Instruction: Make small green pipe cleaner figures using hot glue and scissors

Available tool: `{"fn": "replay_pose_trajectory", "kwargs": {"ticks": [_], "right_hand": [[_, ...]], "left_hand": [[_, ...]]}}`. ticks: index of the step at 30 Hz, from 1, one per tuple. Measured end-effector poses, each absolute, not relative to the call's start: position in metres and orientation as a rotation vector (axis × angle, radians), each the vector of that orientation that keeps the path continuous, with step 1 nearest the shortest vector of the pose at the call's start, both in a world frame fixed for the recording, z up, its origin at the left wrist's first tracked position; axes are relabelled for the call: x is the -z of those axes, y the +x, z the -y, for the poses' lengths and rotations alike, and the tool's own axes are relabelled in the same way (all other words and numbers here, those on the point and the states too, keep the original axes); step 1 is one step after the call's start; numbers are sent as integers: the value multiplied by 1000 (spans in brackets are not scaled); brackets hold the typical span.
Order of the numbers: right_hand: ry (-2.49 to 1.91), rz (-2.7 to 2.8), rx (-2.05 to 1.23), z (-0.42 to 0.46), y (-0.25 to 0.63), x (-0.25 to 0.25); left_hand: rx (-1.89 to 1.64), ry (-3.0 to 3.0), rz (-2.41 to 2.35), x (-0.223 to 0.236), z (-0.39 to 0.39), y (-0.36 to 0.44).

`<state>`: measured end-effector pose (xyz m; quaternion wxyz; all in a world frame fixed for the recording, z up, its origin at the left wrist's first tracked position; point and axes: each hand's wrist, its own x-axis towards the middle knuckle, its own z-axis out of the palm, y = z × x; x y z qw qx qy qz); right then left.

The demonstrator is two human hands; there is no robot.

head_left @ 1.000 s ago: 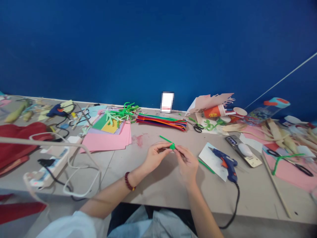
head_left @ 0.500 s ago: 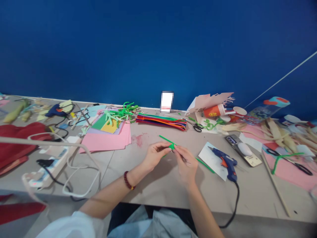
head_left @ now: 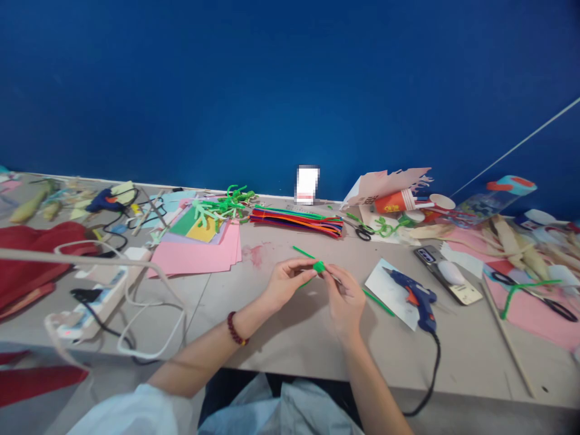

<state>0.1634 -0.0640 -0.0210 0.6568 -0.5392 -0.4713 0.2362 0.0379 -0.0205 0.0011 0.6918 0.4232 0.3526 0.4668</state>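
Note:
My left hand [head_left: 287, 284] and my right hand [head_left: 344, 297] meet above the beige table, pinching a green pipe cleaner [head_left: 304, 254]. Its end is wound into a small tight knob [head_left: 319, 266] held between the fingertips. One straight length sticks out up and to the left. The fingers hide part of the stem below the knob. A separate green stick [head_left: 379, 302] lies on the table just right of my right hand, and a dark red beaded bracelet [head_left: 233, 328] circles my left wrist.
A blue hot glue gun [head_left: 419, 296] rests on a white card, its black cord trailing forward. Behind lie bundled coloured pipe cleaners [head_left: 296, 222], pink paper [head_left: 194, 254], scissors [head_left: 362, 233] and a paper cup [head_left: 394, 202]. A power strip [head_left: 102, 302] and white cables sit left.
Both hands have shifted slightly, carrying the green knob a little to the right, and the fingers have turned it a little. The table items have moved only with the camera.

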Motion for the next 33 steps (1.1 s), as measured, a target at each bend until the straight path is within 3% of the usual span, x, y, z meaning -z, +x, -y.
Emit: {"fn": "replay_pose_trajectory", "kwargs": {"ticks": [9, 14, 20, 26, 33], "right_hand": [[-1323, 1046, -625, 62, 165, 20], [-1277, 944, -642, 62, 163, 21], [-1137, 851, -917, 59, 167, 23], [-1079, 781, -1428, 59, 163, 15], [-1069, 702, -1500, 59, 163, 12]], "left_hand": [[-777, 881, -641, 3, 13, 33], [-800, 914, -673, 0, 15, 35], [-976, 1013, -800, 0, 13, 36], [-1076, 1248, -952, 6, 7, 31], [-1061, 1560, -879, -10, 4, 21]]}}
